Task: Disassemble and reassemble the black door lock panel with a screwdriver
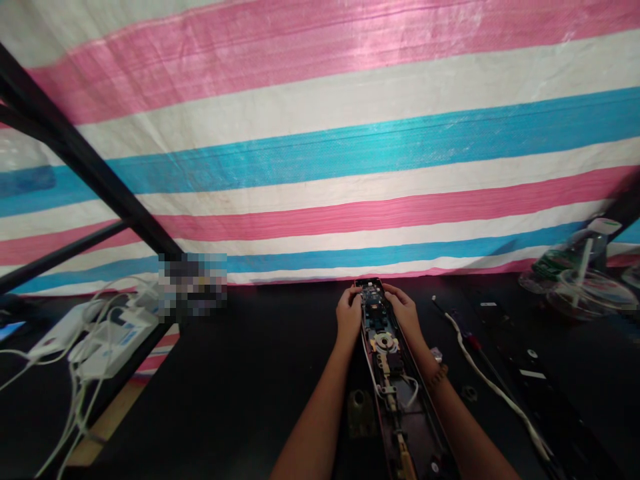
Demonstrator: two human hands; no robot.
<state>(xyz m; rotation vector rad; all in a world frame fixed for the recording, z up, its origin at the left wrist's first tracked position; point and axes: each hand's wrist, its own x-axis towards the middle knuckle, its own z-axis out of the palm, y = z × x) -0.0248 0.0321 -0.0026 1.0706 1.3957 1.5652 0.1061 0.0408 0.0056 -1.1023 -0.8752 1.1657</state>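
A long, narrow open electronic housing (415, 427), which looks like a door lock panel, lies lengthwise in front of me. Its inside faces up, showing a dark circuit board (374, 303) at the far end, a round metal part (385, 343) near the middle and white wires (411, 392) further down. My left hand (349, 317) grips the far end's left edge, fingers curled over the rim. On the opposite edge, my right hand (404, 312) holds it the same way. Some fingertips are hidden behind the housing. A dull metal part (361, 413) lies left of it.
Right of the housing are a pale cable (483, 370), a screwdriver-like tool (473, 341) and a long black panel (545, 393). Plastic cups (590, 293) stand at the back right. Power strips (113, 347) with tangled white cords sit left, beside a black metal frame (90, 170). Striped sheeting (350, 153) hangs behind.
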